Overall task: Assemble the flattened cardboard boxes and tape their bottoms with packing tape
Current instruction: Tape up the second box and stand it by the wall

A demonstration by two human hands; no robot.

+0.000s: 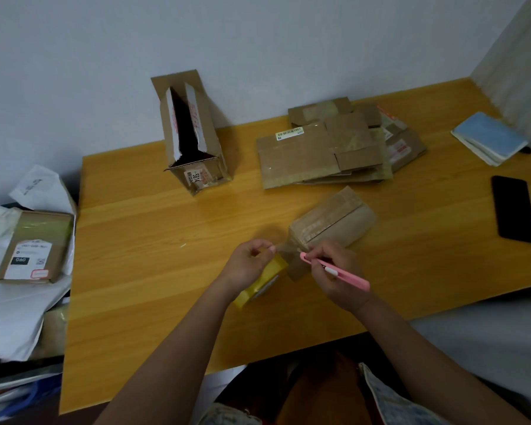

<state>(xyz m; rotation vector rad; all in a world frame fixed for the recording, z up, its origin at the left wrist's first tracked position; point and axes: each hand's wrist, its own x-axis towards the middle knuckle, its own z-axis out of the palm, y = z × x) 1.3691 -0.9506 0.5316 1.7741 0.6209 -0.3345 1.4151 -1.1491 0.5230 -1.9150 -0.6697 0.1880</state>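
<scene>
- A labelled parcel [33, 245] lies on white wrapping, off the desk's [141, 240] left edge.
- 1 assembled box [193, 133] stands at the back, its top flaps parted.
- Left hand [247, 265] pinches a clear tape strip, the yellow tape roll [262, 285] just under it.
- Right hand [334, 271] grips a pink cutter [337, 273] at the small box [331, 223] — the box rests tilted on the desk.
- Flattened boxes [325, 148] are stacked behind.
- A black phone [514, 208] lies far right.

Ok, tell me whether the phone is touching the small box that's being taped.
Apart. The head view shows the black phone lying near the table's right edge, with a wide strip of bare table between it and the small box.
</scene>
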